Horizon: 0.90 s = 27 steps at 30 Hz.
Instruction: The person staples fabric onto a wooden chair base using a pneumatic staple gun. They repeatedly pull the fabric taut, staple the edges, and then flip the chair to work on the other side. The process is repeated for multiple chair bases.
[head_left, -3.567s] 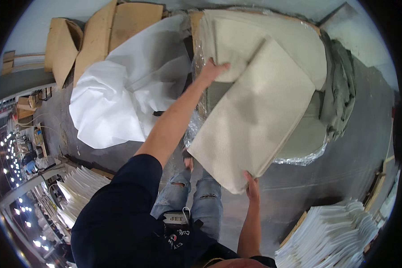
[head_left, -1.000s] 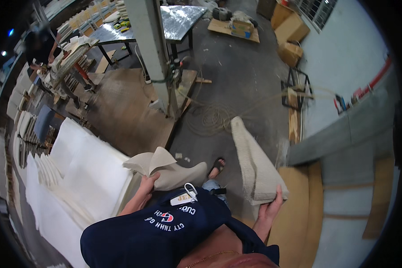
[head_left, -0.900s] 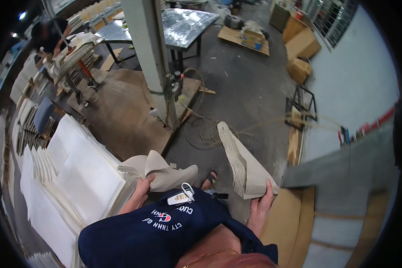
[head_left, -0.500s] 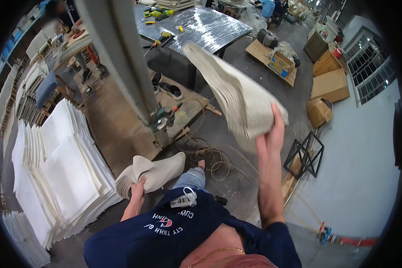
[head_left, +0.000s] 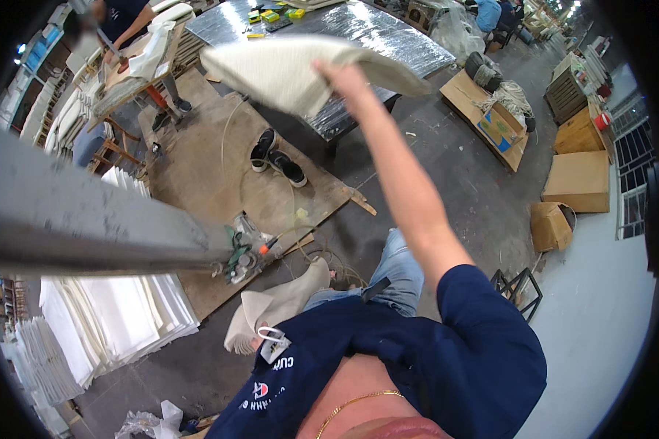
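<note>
My right hand [head_left: 342, 79] is closed on the edge of a bent stack of cream felt-like sheets [head_left: 271, 72], held out at arm's length in front of the foil-covered table [head_left: 395, 40]. Blur softens this stack's edges. Low on my left, a second bundle of cream sheets [head_left: 289, 296] hangs folded beside my leg. My left hand [head_left: 257, 342] grips its lower end, mostly hidden by my shirt and the bundle.
A grey metal post [head_left: 102, 212] crosses the left side, near a wooden board [head_left: 198, 146] bearing black shoes [head_left: 278, 159] and a hose. White sheets [head_left: 124, 314] are piled left. Cardboard boxes [head_left: 575, 179] line the right wall. Another person [head_left: 124, 22] works far left.
My right hand has swung its stack up, forward and leftward, toward the table. The left bundle stays low, and my left hand is now more hidden. My view has shifted past the post.
</note>
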Each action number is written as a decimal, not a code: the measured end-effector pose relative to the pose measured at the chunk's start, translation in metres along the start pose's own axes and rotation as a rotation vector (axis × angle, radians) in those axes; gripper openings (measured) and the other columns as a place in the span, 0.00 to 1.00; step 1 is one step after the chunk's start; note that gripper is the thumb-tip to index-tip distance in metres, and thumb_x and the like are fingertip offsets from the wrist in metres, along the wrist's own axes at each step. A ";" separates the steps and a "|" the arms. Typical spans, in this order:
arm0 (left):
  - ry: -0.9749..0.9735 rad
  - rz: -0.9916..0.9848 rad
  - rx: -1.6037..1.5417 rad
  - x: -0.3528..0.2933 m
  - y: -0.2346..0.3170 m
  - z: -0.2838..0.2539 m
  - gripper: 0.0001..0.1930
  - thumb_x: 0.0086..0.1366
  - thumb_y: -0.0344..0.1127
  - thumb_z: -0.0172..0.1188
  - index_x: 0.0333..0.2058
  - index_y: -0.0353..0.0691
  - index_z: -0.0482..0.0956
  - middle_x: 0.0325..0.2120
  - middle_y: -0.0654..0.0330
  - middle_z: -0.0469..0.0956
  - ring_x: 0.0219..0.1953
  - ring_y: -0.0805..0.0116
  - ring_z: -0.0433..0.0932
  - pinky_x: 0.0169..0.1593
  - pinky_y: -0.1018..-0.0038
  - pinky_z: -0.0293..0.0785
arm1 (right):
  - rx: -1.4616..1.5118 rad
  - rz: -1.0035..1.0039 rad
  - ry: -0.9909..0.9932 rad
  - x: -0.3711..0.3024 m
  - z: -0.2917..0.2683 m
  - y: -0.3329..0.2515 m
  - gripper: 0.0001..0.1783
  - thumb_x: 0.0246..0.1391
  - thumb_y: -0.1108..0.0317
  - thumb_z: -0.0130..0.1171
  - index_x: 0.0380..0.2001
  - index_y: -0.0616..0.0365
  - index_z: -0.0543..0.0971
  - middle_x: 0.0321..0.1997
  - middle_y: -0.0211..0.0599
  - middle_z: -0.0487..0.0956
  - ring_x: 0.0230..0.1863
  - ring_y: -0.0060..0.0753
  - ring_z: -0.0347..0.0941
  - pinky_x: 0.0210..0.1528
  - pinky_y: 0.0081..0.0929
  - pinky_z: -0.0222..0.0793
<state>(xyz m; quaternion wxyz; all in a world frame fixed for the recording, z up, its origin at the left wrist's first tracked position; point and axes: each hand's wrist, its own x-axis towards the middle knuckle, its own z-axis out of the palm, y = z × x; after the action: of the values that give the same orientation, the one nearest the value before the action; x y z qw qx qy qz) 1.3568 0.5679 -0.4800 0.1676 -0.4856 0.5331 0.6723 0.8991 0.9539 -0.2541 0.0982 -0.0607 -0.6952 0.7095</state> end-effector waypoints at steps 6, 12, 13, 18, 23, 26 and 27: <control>0.011 0.007 -0.054 0.001 -0.002 0.148 0.29 0.68 0.40 0.62 0.60 0.26 0.66 0.52 0.44 0.77 0.50 0.53 0.81 0.52 0.59 0.79 | 0.528 0.671 -0.058 0.030 -0.059 0.320 0.24 0.62 0.67 0.55 0.61 0.57 0.69 0.56 0.39 0.77 0.51 0.37 0.78 0.48 0.43 0.81; 0.155 0.052 -0.124 -0.016 -0.021 0.314 0.29 0.68 0.41 0.62 0.60 0.28 0.67 0.53 0.45 0.77 0.50 0.54 0.81 0.53 0.59 0.79 | 0.260 0.698 -0.622 0.024 -0.134 0.352 0.29 0.62 0.57 0.62 0.63 0.57 0.71 0.49 0.35 0.81 0.46 0.29 0.79 0.45 0.28 0.76; 0.177 0.065 -0.138 -0.024 -0.022 0.346 0.29 0.68 0.41 0.62 0.60 0.28 0.67 0.53 0.45 0.77 0.51 0.54 0.81 0.54 0.59 0.79 | 0.262 0.630 -0.768 0.034 -0.161 0.347 0.30 0.62 0.56 0.63 0.63 0.56 0.71 0.49 0.35 0.82 0.45 0.28 0.79 0.45 0.28 0.76; 0.206 0.074 -0.159 -0.078 -0.018 0.486 0.29 0.68 0.41 0.62 0.61 0.29 0.67 0.53 0.45 0.77 0.51 0.55 0.80 0.55 0.59 0.78 | 0.006 0.359 -1.203 0.030 -0.348 0.328 0.36 0.57 0.55 0.66 0.65 0.58 0.69 0.56 0.44 0.79 0.51 0.34 0.78 0.52 0.33 0.75; 0.107 0.171 -0.123 -0.152 0.030 0.573 0.29 0.69 0.41 0.62 0.62 0.30 0.68 0.54 0.45 0.77 0.52 0.56 0.80 0.56 0.60 0.78 | -0.516 -0.535 -1.286 0.011 -0.450 0.272 0.63 0.40 0.45 0.74 0.74 0.49 0.50 0.74 0.57 0.54 0.75 0.59 0.51 0.74 0.52 0.48; 0.032 0.222 -0.086 -0.221 0.094 0.666 0.28 0.69 0.40 0.61 0.62 0.31 0.68 0.55 0.47 0.77 0.54 0.57 0.79 0.58 0.60 0.77 | -0.439 -0.658 -1.049 0.033 -0.478 0.230 0.61 0.38 0.47 0.75 0.72 0.53 0.54 0.72 0.56 0.57 0.73 0.58 0.52 0.72 0.53 0.51; 0.002 0.235 -0.077 -0.244 0.118 0.707 0.27 0.69 0.39 0.61 0.62 0.32 0.68 0.55 0.49 0.77 0.55 0.58 0.79 0.59 0.59 0.76 | -0.420 -0.610 -1.009 0.047 -0.481 0.221 0.60 0.38 0.49 0.75 0.71 0.54 0.56 0.72 0.55 0.58 0.72 0.58 0.53 0.72 0.53 0.52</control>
<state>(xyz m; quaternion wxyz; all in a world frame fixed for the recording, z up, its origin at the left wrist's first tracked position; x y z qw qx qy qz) 1.0490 1.2166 -0.2399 0.0680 -0.4265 0.5602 0.7068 0.9487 1.4296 -0.4850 -0.0580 0.4649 -0.7666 0.4392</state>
